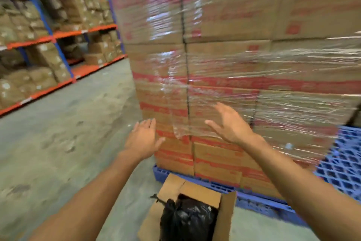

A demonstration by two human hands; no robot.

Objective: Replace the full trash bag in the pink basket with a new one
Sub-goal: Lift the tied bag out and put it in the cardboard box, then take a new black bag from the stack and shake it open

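While the tied black trash bag (186, 221) sat in an open cardboard box (197, 192) on the floor (58, 153), the left hand (143, 139) and right hand (230, 123) were held spread and empty before shrink-wrapped cartons (234, 65).

The black trash bag (185, 221) is cut off by the bottom edge.

I am looking into a warehouse with a worn grey concrete floor (64, 133). On my left run orange-and-blue racks (52, 37) packed with brown cartons, and straight ahead a tall stack of shrink-wrapped cardboard boxes (244, 61) stands on a blue plastic pallet (340, 164).
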